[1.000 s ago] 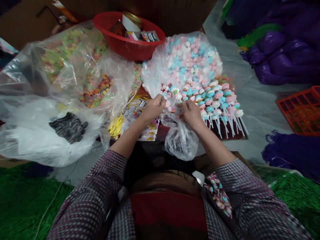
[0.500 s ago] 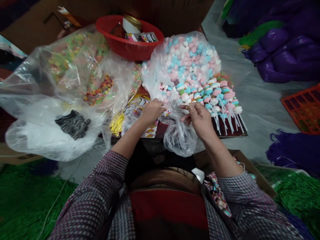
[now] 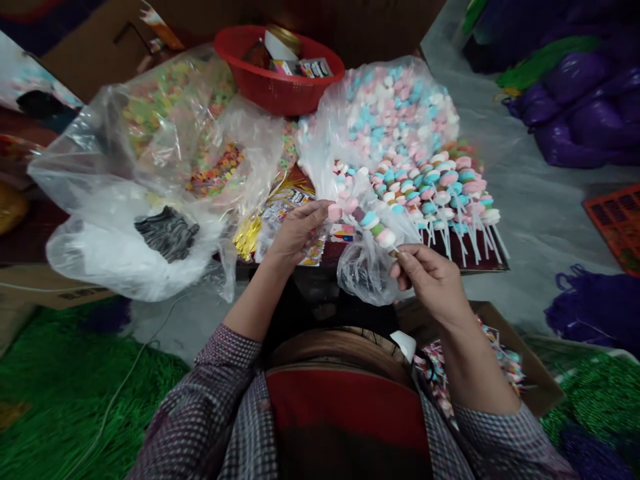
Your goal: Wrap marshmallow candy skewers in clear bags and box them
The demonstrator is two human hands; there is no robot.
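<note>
My right hand [image 3: 433, 277] grips the stick end of a marshmallow skewer [image 3: 376, 229], whose white, blue, green and pink pieces slant up to the left. Pinched at the fingertips of my left hand [image 3: 299, 232] is a pink marshmallow [image 3: 335, 212], just left of the skewer's far end. Behind both hands lies an open clear bag of pink, blue and white marshmallows [image 3: 395, 110]. Several finished-looking skewers [image 3: 445, 180] are piled to the right, white sticks toward me. Printed wrappers [image 3: 287, 207] and gold ties [image 3: 247, 239] lie beyond my left hand.
A red basket [image 3: 283, 93] with small packets and a tub stands at the back. Clear bags of ring candies [image 3: 165, 113] and a bag with a black bundle [image 3: 167, 232] fill the left. Below right is a cardboard box [image 3: 543, 393] of wrapped skewers.
My right hand has drawn back down and right, with the marshmallow skewer now plainly in view. The left hand has shifted slightly left and shows a pink marshmallow. The whole view has shifted a little.
</note>
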